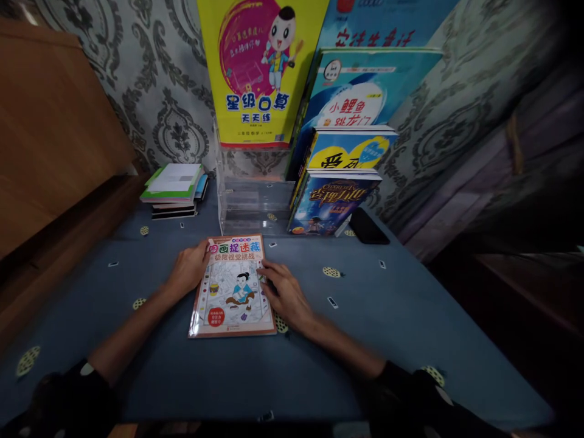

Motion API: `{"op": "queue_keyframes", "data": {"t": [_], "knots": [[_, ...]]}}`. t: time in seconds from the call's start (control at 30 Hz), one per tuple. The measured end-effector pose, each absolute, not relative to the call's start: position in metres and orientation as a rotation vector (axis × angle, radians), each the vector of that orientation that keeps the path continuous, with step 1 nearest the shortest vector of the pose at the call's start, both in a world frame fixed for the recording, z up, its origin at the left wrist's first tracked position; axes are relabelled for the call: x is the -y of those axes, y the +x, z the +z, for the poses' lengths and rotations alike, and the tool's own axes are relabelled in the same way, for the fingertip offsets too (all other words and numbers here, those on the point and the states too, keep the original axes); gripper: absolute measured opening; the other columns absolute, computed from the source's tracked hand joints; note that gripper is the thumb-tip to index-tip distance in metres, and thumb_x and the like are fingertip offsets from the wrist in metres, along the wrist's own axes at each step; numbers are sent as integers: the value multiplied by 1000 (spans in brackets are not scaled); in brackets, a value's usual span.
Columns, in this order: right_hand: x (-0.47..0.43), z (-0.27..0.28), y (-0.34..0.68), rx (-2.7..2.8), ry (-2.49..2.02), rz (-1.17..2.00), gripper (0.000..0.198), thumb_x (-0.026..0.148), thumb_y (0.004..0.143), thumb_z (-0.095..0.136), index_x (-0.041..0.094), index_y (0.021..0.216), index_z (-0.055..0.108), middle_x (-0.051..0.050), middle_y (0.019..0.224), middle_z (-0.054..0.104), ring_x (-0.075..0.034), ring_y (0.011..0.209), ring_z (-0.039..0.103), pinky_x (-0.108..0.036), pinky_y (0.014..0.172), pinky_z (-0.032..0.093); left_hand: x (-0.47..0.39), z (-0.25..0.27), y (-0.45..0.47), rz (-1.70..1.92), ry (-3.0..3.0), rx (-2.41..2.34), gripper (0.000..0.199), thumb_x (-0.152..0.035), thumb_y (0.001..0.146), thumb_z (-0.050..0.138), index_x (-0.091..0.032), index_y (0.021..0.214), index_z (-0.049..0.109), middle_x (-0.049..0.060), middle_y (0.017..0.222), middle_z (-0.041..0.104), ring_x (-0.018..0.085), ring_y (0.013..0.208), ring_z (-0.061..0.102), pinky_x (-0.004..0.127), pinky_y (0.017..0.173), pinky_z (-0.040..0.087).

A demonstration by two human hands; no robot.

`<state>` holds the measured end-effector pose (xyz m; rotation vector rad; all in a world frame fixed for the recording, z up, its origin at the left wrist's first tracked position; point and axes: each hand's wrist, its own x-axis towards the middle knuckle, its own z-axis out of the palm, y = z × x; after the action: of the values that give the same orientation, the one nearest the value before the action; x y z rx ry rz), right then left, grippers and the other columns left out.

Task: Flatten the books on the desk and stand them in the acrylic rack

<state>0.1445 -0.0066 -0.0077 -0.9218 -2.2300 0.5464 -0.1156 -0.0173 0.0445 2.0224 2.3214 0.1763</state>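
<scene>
A picture book (232,292) with a reddish-brown border and a cartoon figure in blue lies cover up on the blue tablecloth, just in front of a clear stand. My left hand (189,266) holds its upper left edge, the fingertips at the cover's corner. On the opposite side, my right hand (286,295) grips the right edge with bent fingers, thumb and forefinger against the cover. Whether any fingers reach beneath the book is hidden.
The clear acrylic stand (255,207) carries a yellow workbook (260,73) at its upper left and several books, including a dark blue one (326,207), on the right. A stack of books (176,185) sits back left. A black phone-like object (369,227) lies right of the stand.
</scene>
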Motion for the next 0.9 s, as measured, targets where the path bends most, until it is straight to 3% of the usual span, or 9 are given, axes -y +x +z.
{"op": "queue_keyframes", "data": {"t": [0.2, 0.5, 0.67, 0.9], "knots": [[-7, -6, 141, 2231, -920, 617, 34, 14, 92, 54, 19, 122, 67, -15, 136, 61, -26, 126, 57, -48, 105, 50, 12, 42, -117, 133, 2066, -2324, 30, -26, 102, 36, -16, 116, 61, 14, 104, 74, 29, 97, 71, 32, 79, 49], [-15, -4, 138, 2224, -970, 681, 37, 16, 91, 55, 18, 126, 67, -15, 140, 59, -28, 129, 56, -49, 108, 48, 8, 38, -116, 203, 2046, -2356, 30, -25, 100, 36, -16, 110, 63, 15, 92, 74, 31, 85, 71, 36, 72, 49], [-18, -6, 133, 2244, -966, 631, 40, 18, 93, 53, 18, 132, 62, -17, 146, 53, -29, 135, 51, -50, 112, 43, 14, 35, -114, 251, 2183, -2408, 33, -25, 101, 34, -17, 107, 65, 17, 109, 67, 33, 106, 63, 41, 78, 53], [-26, -9, 124, 2275, -998, 558, 41, 21, 94, 52, 15, 134, 58, -18, 148, 50, -29, 140, 44, -51, 116, 39, 10, 21, -122, 390, 2361, -2307, 40, -13, 97, 35, -12, 125, 63, 18, 134, 62, 32, 120, 59, 47, 97, 49]]}}
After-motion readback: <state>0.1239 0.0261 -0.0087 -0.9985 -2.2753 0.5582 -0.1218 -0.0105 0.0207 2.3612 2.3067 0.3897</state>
